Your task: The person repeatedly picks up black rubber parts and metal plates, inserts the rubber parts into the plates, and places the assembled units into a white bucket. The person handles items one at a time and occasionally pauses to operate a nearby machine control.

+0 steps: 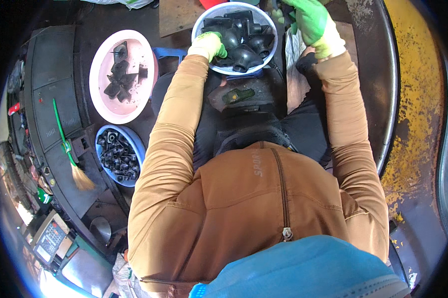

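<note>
A white mesh basket stands in front of my knees, filled with black moulded parts that look like rubber boots with square flanges and round necks. My left hand, in a pale green-yellow glove, reaches over the basket's left rim. Its fingers curl against one of the black parts. To the right of the basket my right hand, in a green-fronted glove, is raised at the top edge of the view. Its fingers bend around a small dark piece, partly cut off and too unclear to name.
At left, a pink basin holds several black parts; a blue basin below it holds many smaller ones. A green-handled broom lies on dark cabinets. A dark green object lies between my legs. At right stands a worn yellow metal surface.
</note>
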### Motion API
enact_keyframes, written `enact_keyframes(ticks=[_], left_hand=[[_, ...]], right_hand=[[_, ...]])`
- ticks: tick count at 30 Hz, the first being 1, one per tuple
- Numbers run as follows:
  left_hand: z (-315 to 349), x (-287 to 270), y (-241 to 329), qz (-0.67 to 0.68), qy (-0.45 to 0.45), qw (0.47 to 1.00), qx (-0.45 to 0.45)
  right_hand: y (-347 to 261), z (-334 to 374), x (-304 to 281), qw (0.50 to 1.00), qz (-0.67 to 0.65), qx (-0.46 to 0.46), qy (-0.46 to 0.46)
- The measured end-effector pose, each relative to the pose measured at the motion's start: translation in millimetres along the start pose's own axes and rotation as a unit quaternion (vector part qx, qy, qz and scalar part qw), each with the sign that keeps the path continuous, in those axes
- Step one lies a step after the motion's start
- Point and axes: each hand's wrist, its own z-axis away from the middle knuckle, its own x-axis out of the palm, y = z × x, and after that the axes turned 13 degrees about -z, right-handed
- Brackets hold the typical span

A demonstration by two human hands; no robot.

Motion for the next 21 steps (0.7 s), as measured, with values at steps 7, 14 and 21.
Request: enact_keyframes(ticks=[7,14,21], left_hand=[[47,-52,11,0.182,0.262,0.947,0.036],[99,-107,54,0.107,0.680,0.697,0.198],[94,-96,70,0.388,0.519,0.722,0.241]], right_hand=[[22,-1,14,0.933,0.348,-0.073,0.061],[13,-1,14,0.997,-0.046,0.063,-0.025],[5,5,15,0.995,-0.083,0.039,0.037]])
